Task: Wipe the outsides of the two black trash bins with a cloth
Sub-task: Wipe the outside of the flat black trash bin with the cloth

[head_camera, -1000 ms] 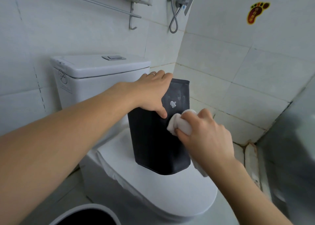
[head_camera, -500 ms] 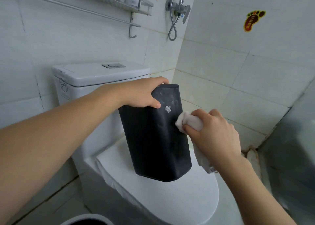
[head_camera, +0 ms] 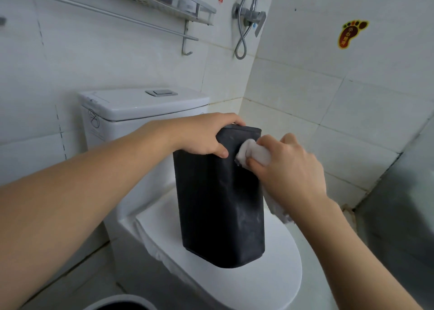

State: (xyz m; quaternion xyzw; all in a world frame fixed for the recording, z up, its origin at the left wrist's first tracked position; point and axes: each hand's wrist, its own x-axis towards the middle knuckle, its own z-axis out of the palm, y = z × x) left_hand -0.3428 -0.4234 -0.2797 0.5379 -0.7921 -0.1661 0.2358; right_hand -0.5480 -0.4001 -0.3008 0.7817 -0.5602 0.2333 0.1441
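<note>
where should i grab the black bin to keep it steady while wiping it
Grip the top rim of the bin, coming from above on the left, as the left hand does. The bin is tall and narrow and stands on the toilet lid, so a high hold likely stops tipping and leaves the sides free for the cloth.

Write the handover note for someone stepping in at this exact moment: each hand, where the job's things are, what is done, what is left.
Left hand grips the top rim of the black bin, which stands on the closed toilet lid.
Right hand holds the white cloth against the bin's upper front.
Done: wiping is under way near the top; hazy marks show lower down.
Left: finish this bin's sides, then the second bin; a rounded rim at the bottom edge may be it.
</note>
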